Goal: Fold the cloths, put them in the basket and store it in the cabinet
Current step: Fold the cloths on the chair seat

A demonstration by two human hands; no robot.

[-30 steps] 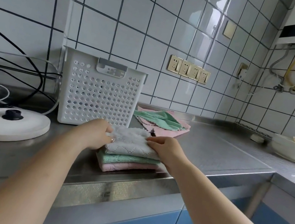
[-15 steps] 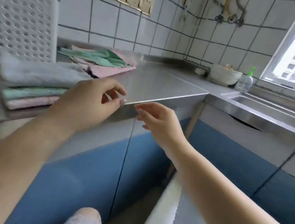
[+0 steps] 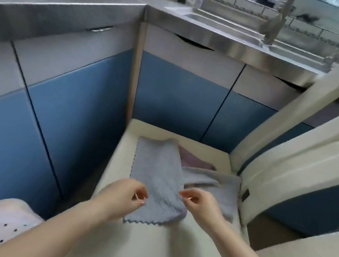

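On the cream-white seat of a chair lies a grey-blue microfibre cloth with zigzag edges, spread flat and long, its far end toward the blue cabinet doors. Both hands are at its near part. The left hand is at the left edge with the fingers curled, thumb and forefinger close together; if they already pinch the cloth, I cannot tell. The right hand is at the right edge, thumb and forefinger also brought together at the border of the cloth, but the hold itself is not clear. Beside it, to the right, lies a second grey cloth, crumpled, and behind that a purple cloth, partly covered.
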